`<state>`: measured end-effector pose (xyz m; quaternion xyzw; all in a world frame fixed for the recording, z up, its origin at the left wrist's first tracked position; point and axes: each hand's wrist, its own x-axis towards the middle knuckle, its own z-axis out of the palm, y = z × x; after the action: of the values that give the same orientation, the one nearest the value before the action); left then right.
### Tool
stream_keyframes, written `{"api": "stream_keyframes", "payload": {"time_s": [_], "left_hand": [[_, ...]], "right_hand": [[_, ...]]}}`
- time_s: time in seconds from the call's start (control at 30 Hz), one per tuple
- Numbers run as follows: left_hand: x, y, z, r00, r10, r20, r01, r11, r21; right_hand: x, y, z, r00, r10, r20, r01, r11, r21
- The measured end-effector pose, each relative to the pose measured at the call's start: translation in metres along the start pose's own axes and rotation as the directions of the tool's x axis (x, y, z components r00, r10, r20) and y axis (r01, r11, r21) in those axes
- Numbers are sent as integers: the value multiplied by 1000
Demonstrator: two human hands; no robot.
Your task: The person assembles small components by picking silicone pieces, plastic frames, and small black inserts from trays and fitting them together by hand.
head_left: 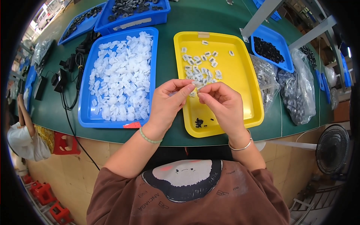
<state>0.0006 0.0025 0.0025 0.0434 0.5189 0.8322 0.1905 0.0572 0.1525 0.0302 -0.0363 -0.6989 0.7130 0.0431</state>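
Over the yellow tray (240, 75), my left hand (173, 98) and my right hand (222, 102) come together with thumbs and forefingers pinched. Between their fingertips is a small whitish translucent plastic piece (197, 84), partly covered by the fingers. Both hands appear to grip it. Beyond them in the tray lie several small white pieces with dark centres (204, 71). A little heap of tiny black parts (199, 122) sits near the tray's front edge. To the left, a blue tray (83, 101) holds a thick layer of small white translucent plastic pieces (123, 78).
Blue bins (131, 23) of black rings stand at the back left. A blue tray of small black parts (268, 50) lies at the right, beside clear bags (298, 90) and a metal post (258, 20). Black cables (77, 75) run down the left. A fan (332, 149) stands right.
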Motion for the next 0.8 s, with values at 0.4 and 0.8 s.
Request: {"api": "stream_keyframes", "payload": {"time_s": [0.4,0.8], "left_hand": [[-1,-1,-7,994,-65,85,69,996,-48],[-1,-2,-9,993,-18,118,9,997,78]], "right_hand": [[7,4,17,913,-339,-228,261,913,-313],[5,3,13,931,-303,-205,234,924,-302]]}}
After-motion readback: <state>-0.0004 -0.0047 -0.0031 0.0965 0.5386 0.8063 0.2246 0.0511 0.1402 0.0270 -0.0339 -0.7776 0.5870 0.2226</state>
